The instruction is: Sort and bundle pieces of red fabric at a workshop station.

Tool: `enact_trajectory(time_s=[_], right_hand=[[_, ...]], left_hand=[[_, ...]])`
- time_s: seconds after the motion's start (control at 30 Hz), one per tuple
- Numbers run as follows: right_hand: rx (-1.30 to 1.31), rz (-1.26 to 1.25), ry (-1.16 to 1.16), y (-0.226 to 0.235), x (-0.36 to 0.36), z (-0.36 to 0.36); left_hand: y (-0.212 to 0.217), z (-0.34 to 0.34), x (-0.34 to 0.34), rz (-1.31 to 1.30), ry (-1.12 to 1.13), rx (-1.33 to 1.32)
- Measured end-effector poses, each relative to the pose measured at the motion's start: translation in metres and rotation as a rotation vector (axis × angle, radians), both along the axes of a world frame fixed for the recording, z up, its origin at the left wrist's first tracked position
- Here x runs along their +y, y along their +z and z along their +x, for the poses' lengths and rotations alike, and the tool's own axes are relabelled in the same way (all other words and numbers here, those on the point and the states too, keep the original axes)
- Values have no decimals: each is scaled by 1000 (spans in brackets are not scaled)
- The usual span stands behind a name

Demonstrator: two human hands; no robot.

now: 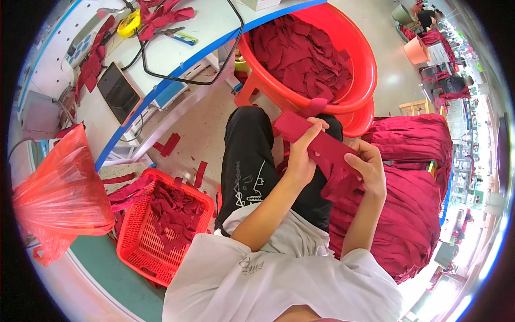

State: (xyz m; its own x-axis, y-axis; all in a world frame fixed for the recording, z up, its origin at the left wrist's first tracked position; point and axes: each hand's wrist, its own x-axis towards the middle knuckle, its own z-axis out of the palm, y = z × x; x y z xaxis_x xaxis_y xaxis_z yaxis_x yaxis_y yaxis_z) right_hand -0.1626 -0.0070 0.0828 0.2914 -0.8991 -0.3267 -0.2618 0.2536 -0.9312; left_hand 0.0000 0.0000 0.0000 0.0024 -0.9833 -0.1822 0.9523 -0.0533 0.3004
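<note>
A dark red fabric strip (pixel 328 151) is stretched between my two hands above my lap. My left hand (pixel 302 155) is closed around its left part, with the thumb on top; the strip's end reaches past it toward the tub. My right hand (pixel 371 163) pinches the strip's right part between thumb and fingers. Below that grip, more red fabric (pixel 341 185) hangs down. Just beyond my knees stands a round red plastic tub (pixel 367 70), heaped with cut red fabric pieces (pixel 303 53).
Bundled red fabric (pixel 397 209) is piled at my right. To my left, a red basket (pixel 137 236) holds scraps, near a red plastic bag (pixel 64 188). The blue-edged table (pixel 209 21) carries a phone-like device (pixel 119 92), a cable and a yellow tape measure (pixel 129 24). Scraps litter the floor.
</note>
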Motion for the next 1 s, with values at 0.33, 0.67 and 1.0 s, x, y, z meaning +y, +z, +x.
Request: enact_trajectory(time_s=[0.33,0.67,1.0], right_hand=[[116,135,181,-13,28,-15],[763,-108,-743,-207,240,-176],[615,502,-1505,-303,496,-208]], left_hand=[[-8,1,-5,26,-52,159],[-32,7,-13,-23,-268,503],[-43,12,-21,25,-273,494]])
